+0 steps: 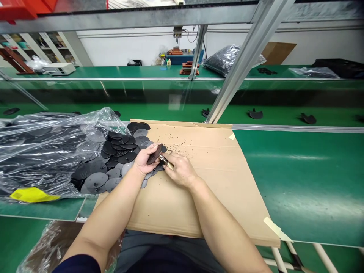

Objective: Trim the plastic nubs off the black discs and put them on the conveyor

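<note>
Left hand (143,160) grips a black disc (155,153) on edge, rim turned toward the small metal tool (166,161) clenched in the right hand (181,170), above a cardboard sheet (204,204) catching black specks (176,142).

room: white wall (127,47) | green workbenches (113,72) | shelving (42,47) back left | aluminium frame (127,19)

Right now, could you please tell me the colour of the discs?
Dark grey discs, best in the head view.

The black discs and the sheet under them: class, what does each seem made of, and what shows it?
The discs look like moulded plastic or rubber: dull grey sheen. The sheet looks like plain brown cardboard: matte tan surface, taped down.
</note>
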Demonstrator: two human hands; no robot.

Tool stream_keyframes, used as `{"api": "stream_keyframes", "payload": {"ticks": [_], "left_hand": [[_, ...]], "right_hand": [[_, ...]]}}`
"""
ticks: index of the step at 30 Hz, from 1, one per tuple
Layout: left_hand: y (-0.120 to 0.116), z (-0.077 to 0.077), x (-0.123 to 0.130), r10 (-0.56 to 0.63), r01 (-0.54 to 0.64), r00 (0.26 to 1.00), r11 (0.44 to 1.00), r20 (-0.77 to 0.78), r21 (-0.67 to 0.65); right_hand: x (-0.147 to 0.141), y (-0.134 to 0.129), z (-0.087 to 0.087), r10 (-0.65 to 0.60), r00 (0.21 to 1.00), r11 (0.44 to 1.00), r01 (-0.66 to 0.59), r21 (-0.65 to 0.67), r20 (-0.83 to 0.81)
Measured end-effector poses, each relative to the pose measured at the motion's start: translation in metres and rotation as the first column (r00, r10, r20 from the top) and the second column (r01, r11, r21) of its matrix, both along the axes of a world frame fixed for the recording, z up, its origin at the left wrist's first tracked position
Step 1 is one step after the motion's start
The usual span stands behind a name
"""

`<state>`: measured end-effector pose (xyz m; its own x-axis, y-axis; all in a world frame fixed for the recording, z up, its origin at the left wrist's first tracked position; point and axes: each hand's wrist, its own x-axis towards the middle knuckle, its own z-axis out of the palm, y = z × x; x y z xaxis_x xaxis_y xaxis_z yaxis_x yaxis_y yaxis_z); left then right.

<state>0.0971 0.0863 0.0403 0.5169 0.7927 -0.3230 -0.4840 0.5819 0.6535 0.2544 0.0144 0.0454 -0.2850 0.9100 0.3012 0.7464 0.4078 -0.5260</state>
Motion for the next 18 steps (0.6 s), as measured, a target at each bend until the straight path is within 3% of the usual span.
{"api": "stream_keyframes", "payload": {"ticks": [12, 15, 18], "left_hand": [[0.0026, -0.0058, 0.0041, 0.038, -0.036, 0.992, 0.999, -0.117, 0.017], [0.003, -0.0063, 0.0046, 0.049, -0.048, 0.992, 0.999, -0.115, 0.015], [0.0024, -0.0047, 0.004, 0.038, -0.038, 0.997, 0.999, -0.067, -0.006]], "right_hand": [[-0.0003, -0.0009, 0.0093, -0.035, 0.946, 0.993, 0.07, -0.096, 0.321], [-0.0004, -0.0008, 0.0095, -0.038, 0.95, 0.99, 0.079, -0.118, 0.311], [-0.0017, 0.0005, 0.0025, -0.056, 0.988, 0.991, 0.073, -0.114, 0.146]]}}
